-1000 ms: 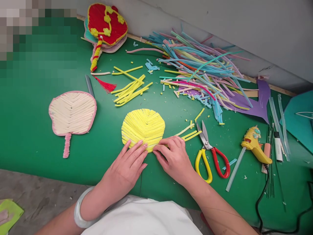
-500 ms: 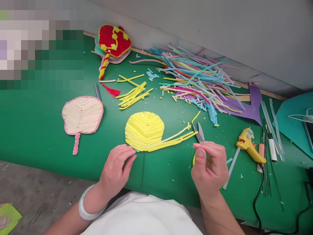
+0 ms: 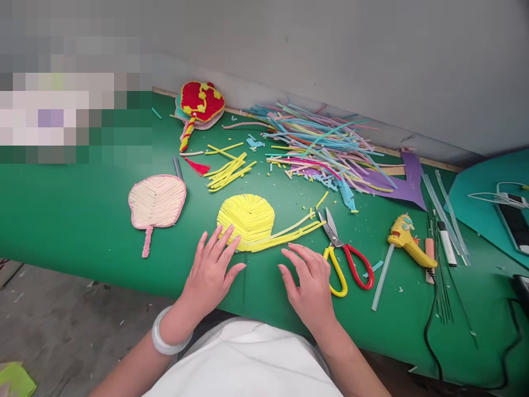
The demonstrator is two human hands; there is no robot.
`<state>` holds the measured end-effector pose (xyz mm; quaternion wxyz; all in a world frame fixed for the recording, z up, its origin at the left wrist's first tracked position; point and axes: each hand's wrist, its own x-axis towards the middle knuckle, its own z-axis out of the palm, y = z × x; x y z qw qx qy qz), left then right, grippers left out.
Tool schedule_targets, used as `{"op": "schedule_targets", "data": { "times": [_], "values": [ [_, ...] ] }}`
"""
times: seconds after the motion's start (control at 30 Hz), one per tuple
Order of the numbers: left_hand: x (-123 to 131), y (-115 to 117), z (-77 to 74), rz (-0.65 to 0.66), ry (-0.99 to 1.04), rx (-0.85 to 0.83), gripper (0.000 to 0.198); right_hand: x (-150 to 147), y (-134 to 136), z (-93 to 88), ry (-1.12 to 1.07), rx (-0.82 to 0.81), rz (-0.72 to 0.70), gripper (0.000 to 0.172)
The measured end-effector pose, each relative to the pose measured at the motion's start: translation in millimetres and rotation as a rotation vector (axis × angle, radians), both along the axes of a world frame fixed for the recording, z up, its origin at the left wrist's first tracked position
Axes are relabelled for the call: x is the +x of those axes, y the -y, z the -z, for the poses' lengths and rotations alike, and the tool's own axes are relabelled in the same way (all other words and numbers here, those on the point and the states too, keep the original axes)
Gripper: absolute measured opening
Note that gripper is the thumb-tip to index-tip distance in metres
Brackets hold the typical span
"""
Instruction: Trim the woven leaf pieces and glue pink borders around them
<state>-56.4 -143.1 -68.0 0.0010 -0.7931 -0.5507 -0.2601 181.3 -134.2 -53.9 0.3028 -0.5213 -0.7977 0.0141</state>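
A round yellow fan face (image 3: 247,218) made of glued straw strips lies on the green table (image 3: 74,209), with long yellow strips trailing off its right side. My left hand (image 3: 212,270) is open, fingers spread, its fingertips touching the fan's near left edge. My right hand (image 3: 309,278) is open too, fingers spread just above the table, between the fan and the scissors. The scissors (image 3: 345,256), with one yellow and one red handle, lie just right of that hand.
A white and pink fan (image 3: 157,203) lies at the left, a red and yellow fan (image 3: 201,102) at the back. A heap of coloured straws (image 3: 326,143) fills the back middle. A yellow glue gun (image 3: 407,242), glue sticks and a cable lie to the right.
My right hand, closed near the scissors' handles half a second ago, is now open left of them. My left hand spread its fingers onto the fan's edge. The view pulled back.
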Motion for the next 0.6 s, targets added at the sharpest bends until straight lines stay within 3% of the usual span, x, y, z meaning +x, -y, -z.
{"op": "schedule_targets", "data": {
  "times": [0.07, 0.17, 0.3, 0.37, 0.5, 0.6],
  "values": [
    [1.6, -1.4, 1.2, 0.014, -0.053, -0.017, 0.055, 8.5, -0.4, 2.4, 0.027, 0.028, 0.088, 0.022],
    [2.4, 0.6, 2.2, 0.008, -0.012, 0.026, 0.054, 35.9, -0.8, 9.1, 0.078, 0.04, 0.302, 0.022],
    [6.8, 11.8, 0.3, -0.071, 0.13, 0.103, 0.024, 76.7, 1.9, 19.2, 0.089, -0.05, 0.529, 0.038],
    [12.0, 18.4, -1.9, -0.096, 0.132, 0.065, 0.006, 89.3, 4.0, 22.0, 0.071, -0.116, 0.565, 0.049],
    [23.4, 25.1, -4.9, -0.104, 0.027, -0.051, 0.02, 99.4, 7.0, 22.8, 0.063, -0.187, 0.548, 0.062],
    [27.7, 24.9, -4.9, -0.13, -0.028, -0.088, 0.019, 103.7, 7.2, 21.9, 0.061, -0.214, 0.555, 0.064]
  ]
}}
